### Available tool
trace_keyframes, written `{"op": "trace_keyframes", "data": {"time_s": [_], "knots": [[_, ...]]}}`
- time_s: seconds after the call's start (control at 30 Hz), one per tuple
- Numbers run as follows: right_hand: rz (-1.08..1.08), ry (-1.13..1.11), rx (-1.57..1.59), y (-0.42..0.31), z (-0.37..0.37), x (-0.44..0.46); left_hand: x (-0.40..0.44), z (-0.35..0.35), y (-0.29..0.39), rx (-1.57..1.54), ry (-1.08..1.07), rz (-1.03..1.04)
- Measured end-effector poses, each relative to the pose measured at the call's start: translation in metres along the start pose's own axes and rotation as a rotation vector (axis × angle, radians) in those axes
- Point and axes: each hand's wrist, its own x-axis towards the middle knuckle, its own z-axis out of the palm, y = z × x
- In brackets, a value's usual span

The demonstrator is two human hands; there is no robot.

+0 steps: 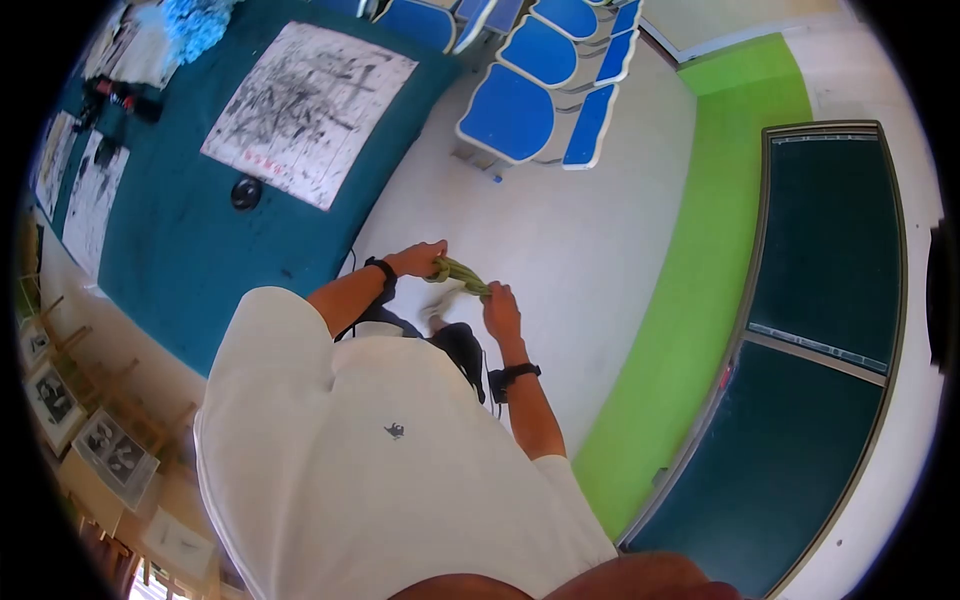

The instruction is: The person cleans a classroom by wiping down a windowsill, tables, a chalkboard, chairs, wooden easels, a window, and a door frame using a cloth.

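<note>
A folded green strap or cord is stretched between my two hands, in front of my body and above the pale floor. My left hand is closed round its left end, and my right hand pinches its right end. The strap looks bunched or knotted near my left fingers. Both wrists wear dark bands. Below the strap my legs and one shoe show in part.
To the left stands a table with a dark green cloth, holding an ink-marked sheet and a black round dish. Blue-topped desks stand ahead. A green-painted wall band and dark green boards are to the right.
</note>
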Motion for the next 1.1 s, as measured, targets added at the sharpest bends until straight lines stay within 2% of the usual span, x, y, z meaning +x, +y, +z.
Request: {"op": "trace_keyframes", "data": {"time_s": [0.07,0.13,0.2,0.23,0.27,0.3,0.33,0.37,0.4,0.5,0.57,0.6,0.67,0.7,0.73,0.8,0.83,0.87,0.9,0.93,0.97,1.0,1.03,1.1], "knots": [[0.362,-0.103,0.122,0.045,-0.021,0.019,0.053,0.001,0.028,-0.028,-0.021,-0.046],[0.316,-0.103,0.056,0.098,-0.037,0.045,0.108,0.007,0.055,-0.377,-0.048,-0.178],[0.053,-0.165,0.038,0.148,-0.053,0.069,0.169,0.024,0.069,-0.379,0.047,-0.073],[-0.025,-0.19,-0.023,0.172,-0.054,0.083,0.199,0.03,0.076,-0.479,0.086,-0.11],[-0.079,-0.19,-0.038,0.196,-0.057,0.095,0.242,0.044,0.057,-0.13,0.254,0.122],[-0.091,-0.158,-0.003,0.209,-0.069,0.108,0.266,0.048,0.068,-0.2,0.356,0.194],[-0.095,-0.139,0.041,0.223,-0.077,0.122,0.291,0.05,0.079,-0.352,0.346,0.226],[-0.135,-0.079,0.049,0.228,-0.098,0.134,0.313,0.047,0.098,-0.193,0.463,0.276],[-0.078,-0.164,0.044,0.232,-0.121,0.151,0.332,0.044,0.117,-0.233,0.526,0.199],[-0.235,-0.084,0.032,0.264,-0.166,0.199,0.38,0.02,0.18,-0.221,0.518,0.218],[-0.333,0.141,0.144,0.278,-0.18,0.237,0.414,0.009,0.188,-0.264,0.587,0.178],[-0.344,0.134,0.142,0.289,-0.187,0.256,0.435,0.004,0.193,-0.268,0.599,0.176],[-0.29,0.11,0.153,0.307,-0.198,0.293,0.472,-0.008,0.196,-0.144,0.813,0.046],[-0.288,0.094,0.148,0.314,-0.2,0.303,0.49,-0.008,0.181,-0.109,0.85,0.046],[-0.347,0.017,0.102,0.328,-0.204,0.318,0.509,-0.003,0.171,-0.122,0.856,0.036],[-0.413,-0.069,0.04,0.36,-0.208,0.347,0.552,0.0,0.15,0.077,0.861,-0.035],[-0.452,-0.101,-0.001,0.382,-0.206,0.364,0.579,0.0,0.126,0.071,0.732,-0.103],[-0.492,-0.138,-0.05,0.404,-0.207,0.38,0.594,0.006,0.135,0.108,0.721,-0.208],[-0.445,-0.227,-0.041,0.421,-0.21,0.398,0.609,0.013,0.137,0.394,0.711,-0.256],[-0.4,-0.337,-0.043,0.437,-0.218,0.411,0.636,0.023,0.103,0.495,0.786,-0.282],[-0.426,-0.391,-0.089,0.451,-0.231,0.421,0.633,0.012,0.144,0.251,0.785,-0.391],[-0.488,-0.425,-0.028,0.456,-0.247,0.428,0.638,0.008,0.148,0.258,0.788,-0.366],[-0.554,-0.434,0.039,0.459,-0.261,0.453,0.642,-0.003,0.179,0.198,0.892,-0.443],[-0.579,-0.441,0.022,0.467,-0.275,0.495,0.668,-0.023,0.18,0.17,0.978,-0.414]]}}
